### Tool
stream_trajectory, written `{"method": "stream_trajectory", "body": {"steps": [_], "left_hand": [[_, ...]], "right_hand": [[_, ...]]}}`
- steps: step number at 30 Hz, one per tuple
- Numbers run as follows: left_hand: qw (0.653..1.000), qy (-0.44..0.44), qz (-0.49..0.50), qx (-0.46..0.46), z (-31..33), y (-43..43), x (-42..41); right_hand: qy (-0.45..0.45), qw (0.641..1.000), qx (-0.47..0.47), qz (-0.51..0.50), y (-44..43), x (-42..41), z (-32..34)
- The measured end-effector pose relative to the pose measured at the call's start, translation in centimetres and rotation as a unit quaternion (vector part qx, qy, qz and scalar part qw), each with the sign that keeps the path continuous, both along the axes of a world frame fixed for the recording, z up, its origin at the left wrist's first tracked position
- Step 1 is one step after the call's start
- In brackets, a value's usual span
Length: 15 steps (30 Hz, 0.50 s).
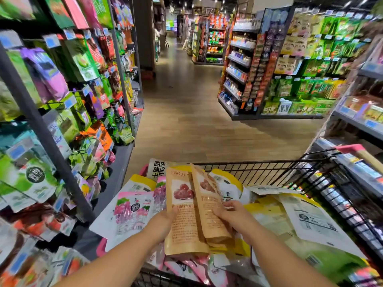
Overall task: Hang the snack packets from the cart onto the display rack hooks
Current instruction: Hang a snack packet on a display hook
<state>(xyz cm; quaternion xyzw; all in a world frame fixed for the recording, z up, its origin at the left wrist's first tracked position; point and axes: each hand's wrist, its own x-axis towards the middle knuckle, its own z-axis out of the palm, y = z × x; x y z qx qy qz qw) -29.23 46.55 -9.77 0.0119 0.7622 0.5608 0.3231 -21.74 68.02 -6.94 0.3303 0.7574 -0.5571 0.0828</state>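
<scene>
Over the packet-filled black wire cart (269, 162), two brown paper snack packets (183, 226) are gripped by left hand (163, 222) and right hand (230, 214).

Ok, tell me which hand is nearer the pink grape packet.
Left. The left hand sits beside the pink grape packet; the right hand lies beyond the brown packets.

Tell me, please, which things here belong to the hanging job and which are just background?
Job: brown packets, held by left hand and right hand; pink packets; yellow packets; cart; display rack.
Background: far shelves; wooden floor.
</scene>
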Motion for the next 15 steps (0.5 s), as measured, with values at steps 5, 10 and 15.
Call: {"method": "stream_trajectory", "body": {"steps": [5,10,15], "left_hand": [[0.999,0.025,0.013,-0.027,-0.2,-1.4,-0.4],[0.998,0.045,0.000,-0.051,-0.1,-2.0,-0.6],[0.997,0.044,-0.017,-0.060,-0.2,-2.6,-0.9]], "right_hand": [[-0.028,0.999,-0.014,0.002,-0.3,-1.1,-1.2],[-0.044,0.997,-0.045,-0.055,-0.3,-2.2,-1.4],[0.008,0.981,-0.152,-0.120,-0.8,-2.7,-0.4]]}}
